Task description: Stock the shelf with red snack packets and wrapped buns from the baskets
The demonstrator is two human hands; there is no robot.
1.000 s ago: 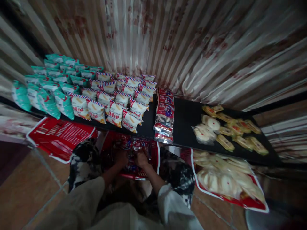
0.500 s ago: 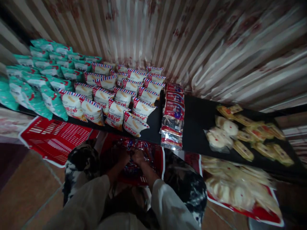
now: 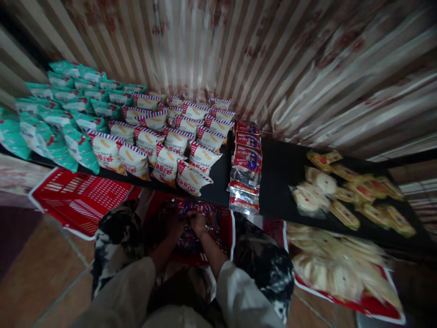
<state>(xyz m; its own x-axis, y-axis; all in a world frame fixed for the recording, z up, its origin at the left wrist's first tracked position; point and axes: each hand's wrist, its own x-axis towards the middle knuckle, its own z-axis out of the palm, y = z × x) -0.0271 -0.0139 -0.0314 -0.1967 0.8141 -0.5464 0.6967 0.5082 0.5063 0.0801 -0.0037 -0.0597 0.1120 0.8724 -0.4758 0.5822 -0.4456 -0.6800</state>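
Head view: white bags (image 3: 166, 167) and red packets (image 3: 246, 158) line the shelf (image 3: 278, 175) beyond the fingers (image 3: 195, 217), their grip unclear.

Head camera: worn on the person's head, looking forward and down from above and behind the left hand (image 3: 175, 227) and right hand (image 3: 198, 223)
Hands: seen from above, low in the view and near its middle
Sleeves (image 3: 246, 291): close to the camera, on the near side of the hands
Black shelf (image 3: 276, 177): past the hands, running from side to side
Striped cloth (image 3: 191, 41): farthest off, past the hands and shelf, filling the top
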